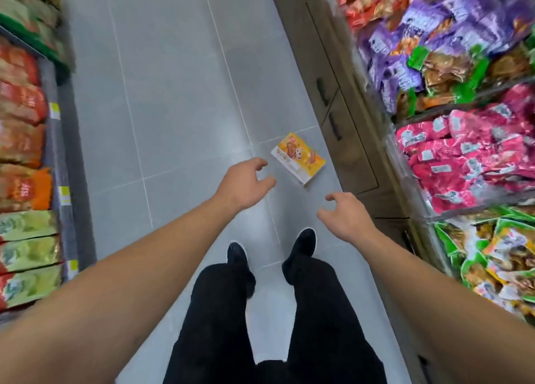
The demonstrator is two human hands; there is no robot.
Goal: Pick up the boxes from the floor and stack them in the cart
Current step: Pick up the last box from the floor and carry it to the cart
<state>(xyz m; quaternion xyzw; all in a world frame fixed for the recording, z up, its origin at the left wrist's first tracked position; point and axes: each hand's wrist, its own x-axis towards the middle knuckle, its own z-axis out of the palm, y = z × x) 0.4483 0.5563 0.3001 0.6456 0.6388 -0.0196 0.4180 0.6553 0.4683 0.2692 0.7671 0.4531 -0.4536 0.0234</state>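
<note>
A yellow-and-orange box lies flat on the grey tiled floor of a shop aisle, turned at a slant to the tile lines, its printed face up. It sits close to the wooden cabinet base that runs along the right side of the aisle, apart from it by a strip of tile.

Both bare arms reach forward and down. The left hand hangs above the floor just left of the box, its grip loose, fingers spread and lightly curled around nothing; its fingertips come near the box's left edge, and whether they touch it cannot be told. The right hand hovers nearer the person, below and right of the box, clearly apart from it, its grip likewise loose and holding nothing, fingers bent and parted.

Below the hands stand two legs in black trousers and dark shoes on the tiles.

On the left, shelves carry orange and green packets. On the right, clear bins hold purple, pink and green snack bags, blurred at the edges
</note>
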